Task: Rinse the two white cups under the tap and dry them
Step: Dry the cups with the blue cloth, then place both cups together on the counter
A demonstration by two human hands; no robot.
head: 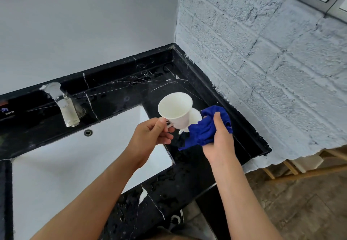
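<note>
Both bare forearms are stretched forward from the bottom edge, angled in toward each other. The left hand point(152, 133) is curled, thumb and fingers pinched round the handle of a white cup point(175, 111), which is held up and tilted. The right hand point(218, 140) is closed round a bunched blue cloth point(204, 127), thumb laid on top, cloth pressed against the cup's base.

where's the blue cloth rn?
Head view, right of centre: the blue cloth is bunched in the right hand over the black counter, beside the held white cup.
</note>
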